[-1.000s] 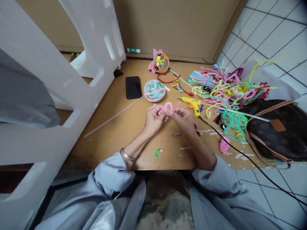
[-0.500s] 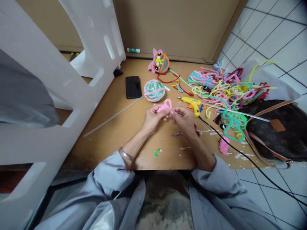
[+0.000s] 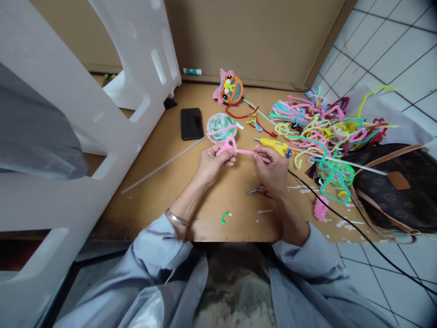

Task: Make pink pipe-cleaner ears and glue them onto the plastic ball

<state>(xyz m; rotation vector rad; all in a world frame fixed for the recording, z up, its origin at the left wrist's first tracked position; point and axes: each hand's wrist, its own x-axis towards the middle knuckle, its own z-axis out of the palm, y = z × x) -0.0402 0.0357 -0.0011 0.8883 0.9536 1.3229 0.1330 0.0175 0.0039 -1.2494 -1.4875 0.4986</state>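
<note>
Main change vs. 0.5 s ago: our hands have come apart. They were nearly touching; now our R hand (image 3: pixel 272 169) is off to the right and a straight length of pink fuzzy stem (image 3: pixel 244 151) spans the gap btwn them, looks fairly taut.

Our L hand (image 3: pixel 212 163) is pinching the bunched, looped part of the stem betw. thumb and fingers, w/ one loop standing up above the thumb. R hand pinches the straight part, and a bit more pink shows under its fingers. So the stem is held at both ends of that stretch, above the surface (image 3: pixel 160 200), just on our side of the green-and-white ball (image 3: pixel 218 122) w/ the pink band. The loop overlaps the ball's near edge in view; can't tell if they touch.

For the work, we'd say there's now a free straight run to shape, loop kept in L hand.

Also, R hand now hides the grip of the yellow glue gun (image 3: pixel 272 144), while the scissors (image 3: pixel 254 190) show more, lying near R wrist. Phone (image 3: pixel 191 124) and pink fluffy piece (image 3: pixel 320 209) haven't moved on the surface, AFAICT.
</note>
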